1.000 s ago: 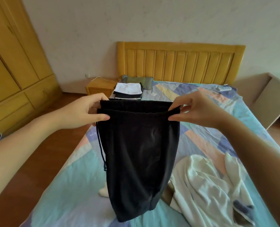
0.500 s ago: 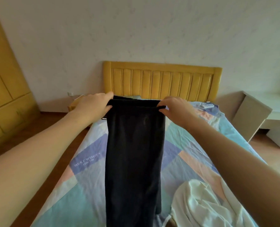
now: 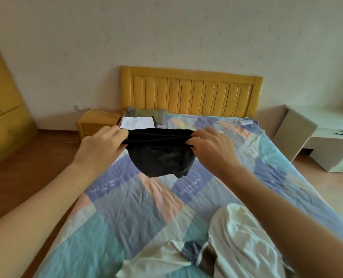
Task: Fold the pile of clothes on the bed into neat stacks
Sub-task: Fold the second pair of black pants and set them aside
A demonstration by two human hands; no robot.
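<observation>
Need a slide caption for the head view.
Both hands, left and right, hold black pants above the bed.

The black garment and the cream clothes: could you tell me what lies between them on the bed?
Only bare patchwork sheet lies between the black garment and the cream clothes, per the head view.

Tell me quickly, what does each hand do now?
Left hand: closed, pinching the black garment at its top edge.
Right hand: closed, pinching the same edge, other end.
</observation>
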